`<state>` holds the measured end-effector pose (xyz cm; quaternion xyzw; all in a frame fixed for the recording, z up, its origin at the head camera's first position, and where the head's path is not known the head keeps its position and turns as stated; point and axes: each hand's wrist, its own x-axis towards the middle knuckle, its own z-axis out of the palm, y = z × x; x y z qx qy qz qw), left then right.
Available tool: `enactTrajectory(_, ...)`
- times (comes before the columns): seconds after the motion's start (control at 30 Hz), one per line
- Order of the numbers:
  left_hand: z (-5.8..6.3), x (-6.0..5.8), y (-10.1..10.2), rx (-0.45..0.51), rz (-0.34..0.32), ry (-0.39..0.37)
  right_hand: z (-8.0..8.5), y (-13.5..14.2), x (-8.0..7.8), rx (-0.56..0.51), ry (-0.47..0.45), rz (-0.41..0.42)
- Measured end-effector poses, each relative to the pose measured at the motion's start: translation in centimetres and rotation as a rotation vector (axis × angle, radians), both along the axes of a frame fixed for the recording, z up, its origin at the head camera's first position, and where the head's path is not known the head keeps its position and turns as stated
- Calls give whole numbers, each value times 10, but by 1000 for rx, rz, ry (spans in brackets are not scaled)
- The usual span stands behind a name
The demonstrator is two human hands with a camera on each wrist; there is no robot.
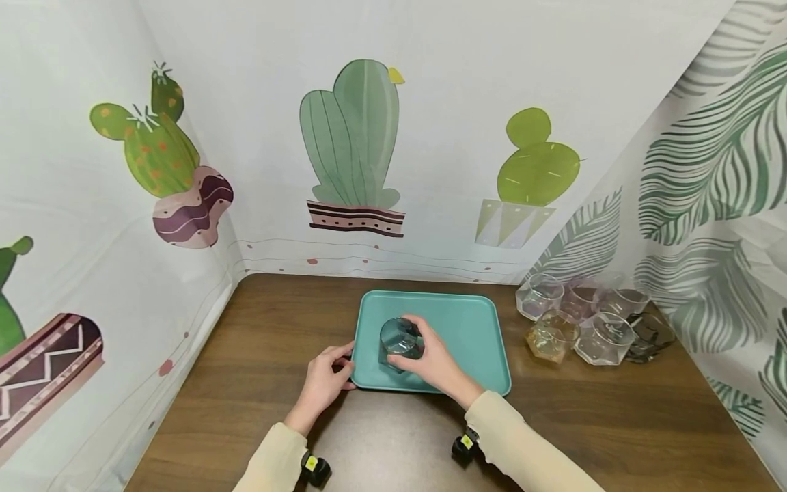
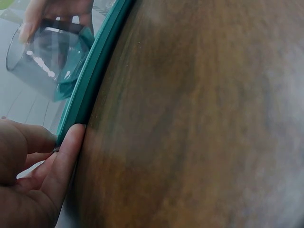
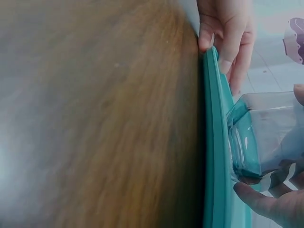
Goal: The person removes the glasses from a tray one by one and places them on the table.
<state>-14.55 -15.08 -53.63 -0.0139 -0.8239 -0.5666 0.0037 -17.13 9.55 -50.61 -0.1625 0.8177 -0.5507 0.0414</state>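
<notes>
A teal rectangular tray (image 1: 470, 335) lies on the brown wooden table. My left hand (image 1: 324, 381) pinches its left front corner, thumb and fingers to either side of the rim (image 2: 76, 111). On the tray's left half is a see-through greyish-blue drinking glass (image 1: 398, 337) with an angular base, which my right hand (image 1: 433, 359) grips round its side. The right wrist view shows the base of the glass (image 3: 266, 137) close to the tray surface, with the fingertips low on its wall. Part of the glass is hidden behind the right fingers.
Several more glasses stand grouped at the table's right back: a clear one (image 1: 540, 297), an amber-tinted one (image 1: 552, 336), another clear one (image 1: 604, 339), a pinkish one (image 1: 578, 298) and a dark one (image 1: 650, 338). A cactus-printed cloth wall (image 1: 443, 137) borders the table's back and sides.
</notes>
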Motion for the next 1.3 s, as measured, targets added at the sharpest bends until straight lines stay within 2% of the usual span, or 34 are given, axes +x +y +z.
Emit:
enactTrajectory(0.83,1,0,-1,3,-1,-3,13,89,34,76,116,-108)
enactTrajectory(1.13,-1,-1,0,-7,8,-14,18,120,46,134,157,-192)
enactTrajectory(1.3,-1,-1,0,-4,8,-16,19,139,51,122,175,-215)
